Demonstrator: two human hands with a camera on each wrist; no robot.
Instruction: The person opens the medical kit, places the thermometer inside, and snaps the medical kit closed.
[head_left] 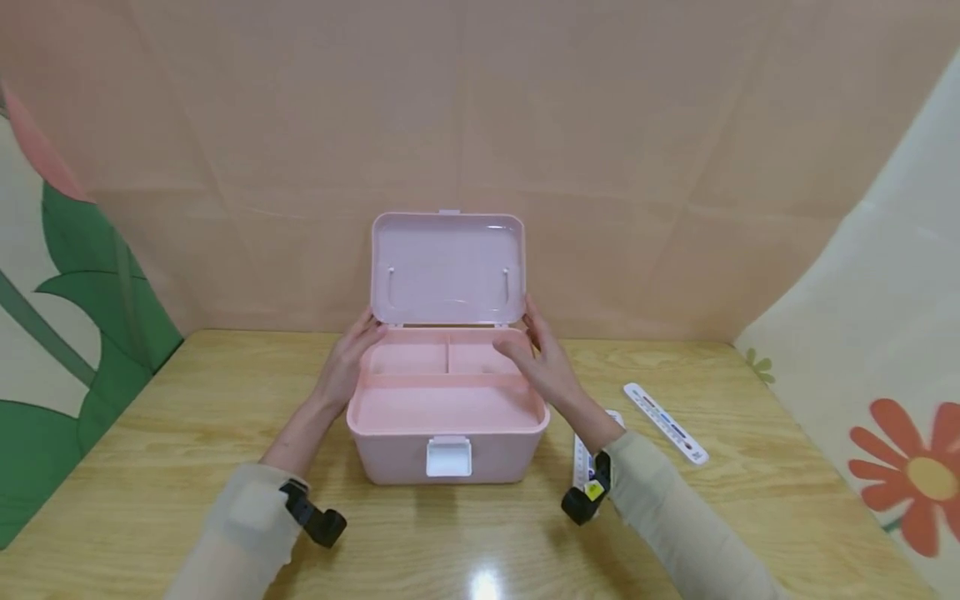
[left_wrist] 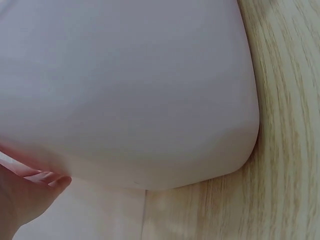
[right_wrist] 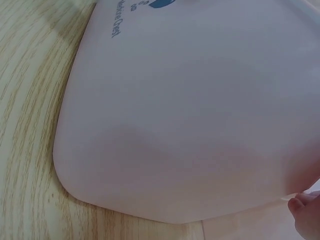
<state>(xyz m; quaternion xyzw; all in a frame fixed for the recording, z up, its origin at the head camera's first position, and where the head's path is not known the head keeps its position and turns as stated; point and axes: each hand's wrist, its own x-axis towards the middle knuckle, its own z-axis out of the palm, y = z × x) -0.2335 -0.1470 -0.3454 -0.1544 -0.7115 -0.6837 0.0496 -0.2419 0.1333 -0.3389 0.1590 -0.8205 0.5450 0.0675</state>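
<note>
A pink medicine box (head_left: 450,454) stands on the table, its lid (head_left: 448,267) raised and leaning back. Inside sits a pink tray (head_left: 450,404) with two small compartments behind one wide one; nothing lies in them. My left hand (head_left: 347,362) rests at the box's rear left corner, and its fingertips touch the pale side wall (left_wrist: 150,100) near the back. At the rear right corner is my right hand (head_left: 551,367), fingers extended along the outside up to the hinge and thumb above the right compartment. Printed lettering shows on the right side wall (right_wrist: 175,100).
A white thermometer strip (head_left: 666,423) lies on the table (head_left: 225,400) to the right of the box. Another white strip (head_left: 581,462) is partly hidden under my right forearm. A plain cloth backdrop (head_left: 637,167) hangs behind the table. A white latch (head_left: 448,458) is on the box front.
</note>
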